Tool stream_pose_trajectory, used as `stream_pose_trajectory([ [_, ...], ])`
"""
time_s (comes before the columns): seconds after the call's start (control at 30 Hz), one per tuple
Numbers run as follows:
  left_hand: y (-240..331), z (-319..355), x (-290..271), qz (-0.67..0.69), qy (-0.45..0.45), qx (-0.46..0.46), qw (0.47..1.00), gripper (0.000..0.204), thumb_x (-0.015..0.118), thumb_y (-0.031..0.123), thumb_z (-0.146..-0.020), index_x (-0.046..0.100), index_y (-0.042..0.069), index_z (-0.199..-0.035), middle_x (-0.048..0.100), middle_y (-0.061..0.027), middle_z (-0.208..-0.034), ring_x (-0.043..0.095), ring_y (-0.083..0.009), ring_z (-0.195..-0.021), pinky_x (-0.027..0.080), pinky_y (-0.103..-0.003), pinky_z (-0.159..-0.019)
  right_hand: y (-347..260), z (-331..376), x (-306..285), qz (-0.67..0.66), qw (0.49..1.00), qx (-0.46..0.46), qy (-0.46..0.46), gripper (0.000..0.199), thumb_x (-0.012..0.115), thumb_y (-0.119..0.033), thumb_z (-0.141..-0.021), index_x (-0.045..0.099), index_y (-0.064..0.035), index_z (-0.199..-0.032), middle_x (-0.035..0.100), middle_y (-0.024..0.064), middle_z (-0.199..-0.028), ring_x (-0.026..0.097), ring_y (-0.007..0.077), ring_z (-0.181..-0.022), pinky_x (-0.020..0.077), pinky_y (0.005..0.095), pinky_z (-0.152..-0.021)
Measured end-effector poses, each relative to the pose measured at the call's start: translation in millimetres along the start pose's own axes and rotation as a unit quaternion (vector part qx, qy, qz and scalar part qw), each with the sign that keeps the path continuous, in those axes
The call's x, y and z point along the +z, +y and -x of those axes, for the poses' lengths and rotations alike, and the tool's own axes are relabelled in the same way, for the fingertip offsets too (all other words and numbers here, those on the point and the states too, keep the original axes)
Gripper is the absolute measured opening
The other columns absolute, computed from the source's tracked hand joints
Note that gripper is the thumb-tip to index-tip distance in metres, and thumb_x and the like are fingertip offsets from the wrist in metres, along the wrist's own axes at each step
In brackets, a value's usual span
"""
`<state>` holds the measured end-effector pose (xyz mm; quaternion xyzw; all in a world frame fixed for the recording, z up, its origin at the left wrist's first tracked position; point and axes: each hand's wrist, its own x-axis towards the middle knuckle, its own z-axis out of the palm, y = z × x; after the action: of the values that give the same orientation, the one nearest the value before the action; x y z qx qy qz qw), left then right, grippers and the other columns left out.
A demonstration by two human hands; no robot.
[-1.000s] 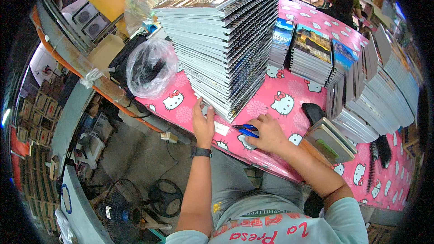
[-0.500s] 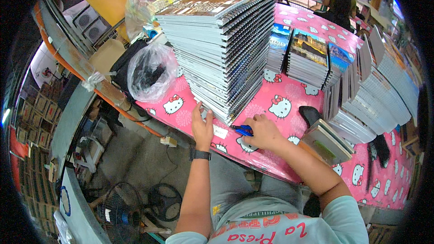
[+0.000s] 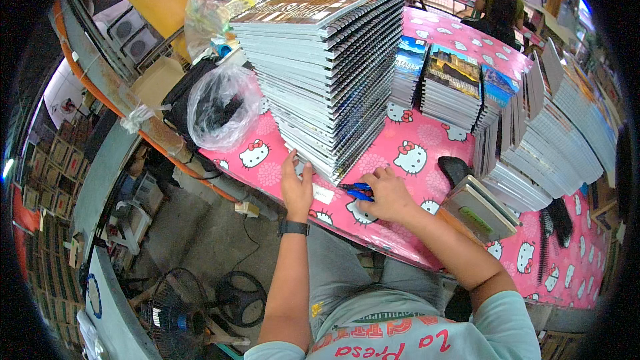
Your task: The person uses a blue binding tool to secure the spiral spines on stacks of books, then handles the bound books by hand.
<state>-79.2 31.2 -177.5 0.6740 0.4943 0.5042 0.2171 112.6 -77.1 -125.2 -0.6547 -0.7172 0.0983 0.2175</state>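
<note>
On a glossy pink cat-print tablecloth [image 3: 433, 139], a tall stack of white-paged, black-spiral-bound books [image 3: 327, 87] stands with the bare left hand [image 3: 297, 188], thumb and fingers slightly parted, at its near bottom edge, while the bare right hand [image 3: 388, 196] grasps a blue-and-black plier-like tool [image 3: 361, 193] beside its lowest corner.

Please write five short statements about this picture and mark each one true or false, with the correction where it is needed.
1. The right hand holds a blue-handled tool. True.
2. The black wristband is on the right wrist. False: the black wristband is on the left.
3. The tall stack of spiral-bound books stands on the pink tablecloth. True.
4. The crumpled clear plastic bag lies right of this stack. False: the bag is on its left.
5. The left hand is at the stack's lower edge. True.
</note>
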Motion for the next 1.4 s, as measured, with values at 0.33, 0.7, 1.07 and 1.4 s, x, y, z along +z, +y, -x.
stream_pose_trajectory([
  [0.33,-6.5,0.2,2.0,0.007,0.001,0.003,1.0,0.045,0.058,0.018,-0.086,0.045,0.0,-0.125,0.055,-0.021,-0.112,0.056,-0.0301,-0.101,0.045,-0.038,-0.083,13.6,-25.9,-5.4,-0.13,0.97,0.014,-0.207,0.039,0.065,-0.038,-0.071,0.061,-0.0073,-0.096,0.06,0.0192,-0.082,0.06,0.0326,-0.079,0.0496,0.0445,-0.069],
  [0.7,-10.8,-1.2,-0.4,0.052,-0.026,-0.009,0.998,0.055,0.064,0.013,-0.08,0.042,-0.001,-0.128,0.051,-0.0199,-0.118,0.052,-0.0303,-0.108,0.043,-0.037,-0.089,29.9,-24.9,-27.3,-0.02,0.973,0.004,-0.229,0.048,0.059,-0.045,-0.08,0.058,-0.0032,-0.102,0.063,0.0191,-0.094,0.062,0.031,-0.088,0.0501,0.0488,-0.076],
  [1.07,-47.5,-74.7,-34.4,0.064,-0.165,0.103,0.979,0.12,0.085,0.017,-0.042,0.018,-0.005,-0.138,0.039,-0.0271,-0.132,0.041,-0.0366,-0.122,0.032,-0.037,-0.103,29.3,-26.7,-7.5,-0.629,0.736,0.239,0.068,0.074,0.063,-0.038,-0.082,0.024,-0.0101,-0.139,0.038,0.0155,-0.134,0.037,0.03,-0.122,0.0315,0.051,-0.098],
  [1.4,-48.7,-82.1,-32.6,0.024,-0.209,0.065,0.976,0.088,0.082,0.012,-0.051,0.039,-0.004,-0.126,0.054,-0.0233,-0.114,0.053,-0.0377,-0.106,0.043,-0.038,-0.09,37.6,-71.6,24.7,-0.737,0.624,0.213,0.15,0.068,0.058,-0.012,-0.084,0.02,-0.0253,-0.138,0.054,0.0052,-0.109,0.055,0.0208,-0.092,0.047,0.0425,-0.072],
])
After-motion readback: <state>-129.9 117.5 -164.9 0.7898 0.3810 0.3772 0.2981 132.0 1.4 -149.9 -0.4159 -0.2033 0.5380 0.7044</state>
